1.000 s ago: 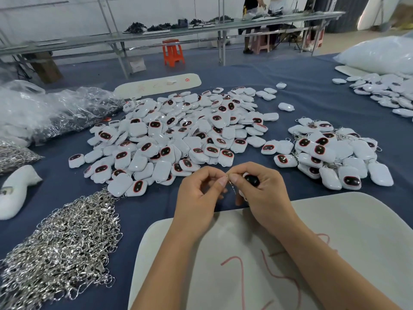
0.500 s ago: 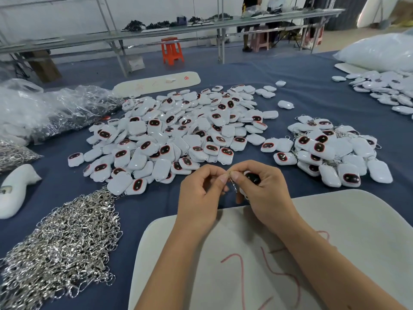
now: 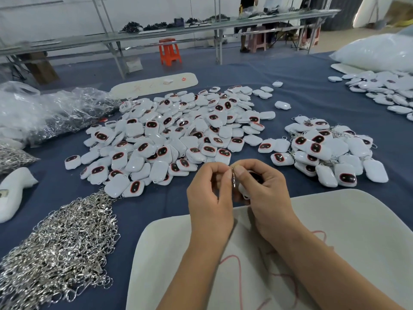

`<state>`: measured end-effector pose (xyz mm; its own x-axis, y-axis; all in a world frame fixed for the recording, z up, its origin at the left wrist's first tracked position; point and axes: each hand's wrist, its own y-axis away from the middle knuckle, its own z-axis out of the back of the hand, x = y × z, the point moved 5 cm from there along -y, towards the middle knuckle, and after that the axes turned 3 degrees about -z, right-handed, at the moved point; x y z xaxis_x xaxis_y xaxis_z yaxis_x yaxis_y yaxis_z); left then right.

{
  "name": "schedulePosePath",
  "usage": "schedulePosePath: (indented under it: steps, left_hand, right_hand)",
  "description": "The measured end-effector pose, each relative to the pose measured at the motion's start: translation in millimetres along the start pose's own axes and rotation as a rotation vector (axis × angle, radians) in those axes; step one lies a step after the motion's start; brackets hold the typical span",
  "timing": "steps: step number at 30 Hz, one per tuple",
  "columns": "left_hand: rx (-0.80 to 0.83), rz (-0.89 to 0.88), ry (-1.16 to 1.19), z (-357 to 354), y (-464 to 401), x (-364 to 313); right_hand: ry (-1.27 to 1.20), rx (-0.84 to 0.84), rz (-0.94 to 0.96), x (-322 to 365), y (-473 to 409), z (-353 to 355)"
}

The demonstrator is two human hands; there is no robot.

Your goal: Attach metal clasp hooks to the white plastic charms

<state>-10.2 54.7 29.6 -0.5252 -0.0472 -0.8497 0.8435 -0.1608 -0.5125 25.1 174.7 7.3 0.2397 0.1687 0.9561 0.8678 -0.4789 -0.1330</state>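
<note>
My left hand (image 3: 209,198) pinches a metal clasp hook (image 3: 233,179) between thumb and forefinger. My right hand (image 3: 260,193) curls its fingers around one white charm (image 3: 244,189), thumb meeting the hook. Both are held above the blue worktop (image 3: 301,95), near the charm pile (image 3: 178,135).

Your clasp hook (image 3: 233,179) and white charm (image 3: 245,189) meet between your two hands, above the near edge of the blue table (image 3: 312,95).

You pinch the slim metal clasp hook upright, its top at your fingertips; the charm you hold just to its right is mostly hidden, only a white edge and a dark oval face showing. The big heap of loose charms (image 3: 169,139) lies beyond, white with red-rimmed dark ovals. A smaller pile of charms with rings (image 3: 328,151) sits right. The tangled silver hook pile (image 3: 58,249) lies near left.
</note>
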Motion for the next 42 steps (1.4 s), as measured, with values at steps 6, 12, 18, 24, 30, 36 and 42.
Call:
schedulePosePath:
  steps: [6,12,18,24,30,36,42]
  left_hand:
    - [-0.006,-0.085,-0.105,5,-2,3]
    - [0.066,-0.041,-0.094,3,-4,9]
    - [0.247,-0.091,-0.208,9,-9,12]
    - [0.420,-0.124,-0.286,4,-6,15]
    - [0.463,-0.086,-0.269,2,-4,17]
    - [0.492,-0.056,-0.287,-1,0,20]
    - [0.474,-0.032,-0.301,-1,1,21]
  right_hand:
    - [0.037,0.014,-0.016,-2,-1,-2]
    - [0.164,-0.004,0.006,0,3,-4]
    - [0.099,-0.155,-0.050,-2,-5,12]
    - [0.078,-0.038,-0.127,-1,-13,20]
    - [0.222,-0.018,-0.088,1,-9,15]
    - [0.359,-0.032,-0.005,6,-7,15]
    - [0.397,-0.045,0.014,5,-8,16]
